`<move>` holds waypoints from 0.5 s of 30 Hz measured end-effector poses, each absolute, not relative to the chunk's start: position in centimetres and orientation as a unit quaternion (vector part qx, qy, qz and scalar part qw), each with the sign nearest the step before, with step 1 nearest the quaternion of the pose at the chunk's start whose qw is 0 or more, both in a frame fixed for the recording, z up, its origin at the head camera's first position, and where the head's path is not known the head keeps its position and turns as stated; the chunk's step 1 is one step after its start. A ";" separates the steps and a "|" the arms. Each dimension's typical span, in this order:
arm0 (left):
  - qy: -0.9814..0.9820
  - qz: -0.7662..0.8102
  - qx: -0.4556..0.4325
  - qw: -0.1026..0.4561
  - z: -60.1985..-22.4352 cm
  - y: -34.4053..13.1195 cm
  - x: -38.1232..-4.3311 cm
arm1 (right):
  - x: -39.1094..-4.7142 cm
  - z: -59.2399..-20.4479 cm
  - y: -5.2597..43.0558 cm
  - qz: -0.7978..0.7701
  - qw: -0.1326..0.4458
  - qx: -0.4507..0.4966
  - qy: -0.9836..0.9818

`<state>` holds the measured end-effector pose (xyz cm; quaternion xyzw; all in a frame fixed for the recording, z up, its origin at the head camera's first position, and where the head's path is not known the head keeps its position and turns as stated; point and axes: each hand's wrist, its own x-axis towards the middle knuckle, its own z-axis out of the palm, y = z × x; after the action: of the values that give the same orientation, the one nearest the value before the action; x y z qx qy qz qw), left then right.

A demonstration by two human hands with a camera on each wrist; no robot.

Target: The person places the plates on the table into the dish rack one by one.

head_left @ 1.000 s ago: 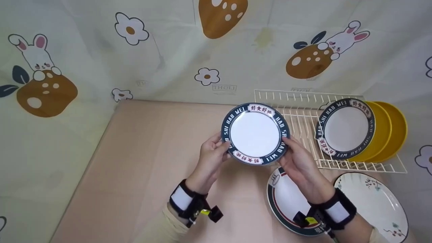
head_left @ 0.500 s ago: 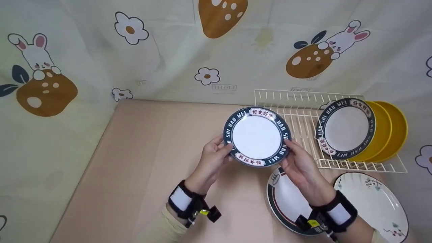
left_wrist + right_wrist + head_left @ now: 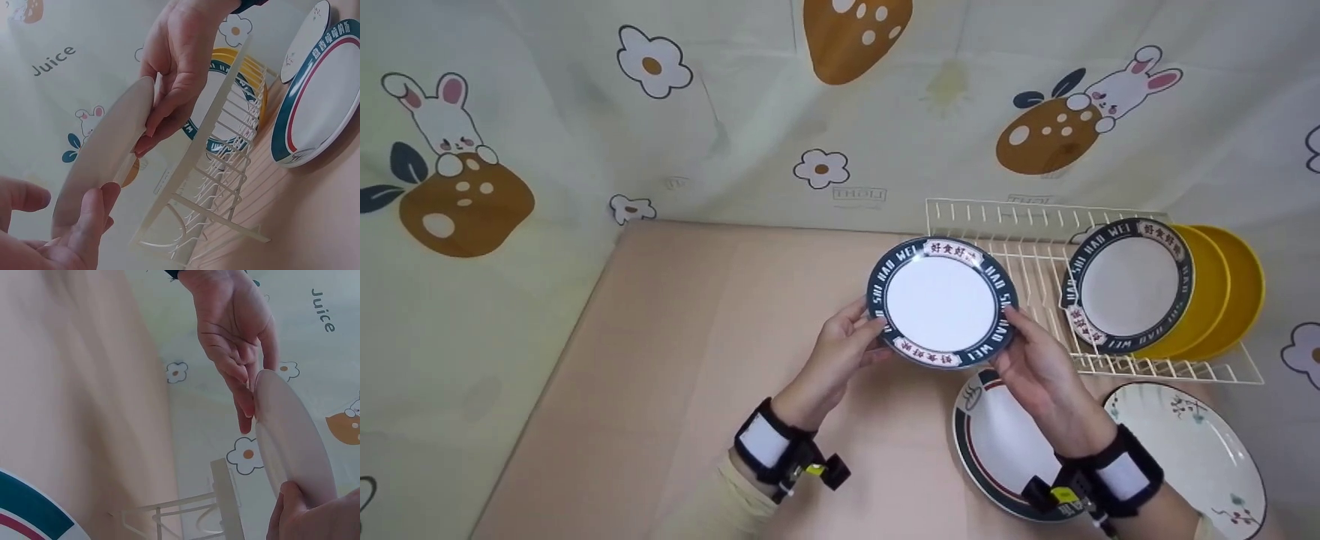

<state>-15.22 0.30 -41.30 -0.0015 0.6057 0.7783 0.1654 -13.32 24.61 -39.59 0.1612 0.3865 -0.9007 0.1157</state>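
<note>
1. Fingers of the left hand (image 3: 846,346) are clamped on the blue-rimmed HAO SHI HAO WEI plate (image 3: 941,304), with the thumb on its rim at 8 o'clock. The right hand (image 3: 1039,369) pinches the rim at 3 o'clock.
2. That plate is up in the air, face up to the head camera. It has slid a bit toward 3 o'clock since a moment ago, so it is now a little closer to the white wire dish rack (image 3: 191,143).
3. The wrist views show the plate and rack apart. Bare wires show between it and the matching standing plate (image 3: 1132,289), which has two yellow plates (image 3: 1213,292) behind.
4. A green-rimmed plate (image 3: 1009,442) sits near, at 5 o'clock, under the right arm. A flower-print plate (image 3: 1192,442) is at 4 o'clock.
5. The pink table (image 3: 697,375) spreads wide toward 9 o'clock, its side edge well apart from the hands. Its back edge runs along 12 o'clock, by the bunny-print cloth (image 3: 735,150).
</note>
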 end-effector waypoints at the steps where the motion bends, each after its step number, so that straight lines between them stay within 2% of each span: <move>1: 0.606 0.778 0.000 0.164 -41.3 0.3 -15.2 | -13.3 -39.5 24.7 -0.904 0.115 0.159 0.381; 15: 0.627 0.765 0.020 0.147 -42.4 -1.1 -15.2 | -13.2 -38.6 27.7 -0.938 0.087 0.143 0.304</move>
<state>-15.22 -1.06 -42.35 0.0204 0.6269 0.7648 0.1470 -13.25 27.68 -38.62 0.1433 0.3040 -0.9379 0.0866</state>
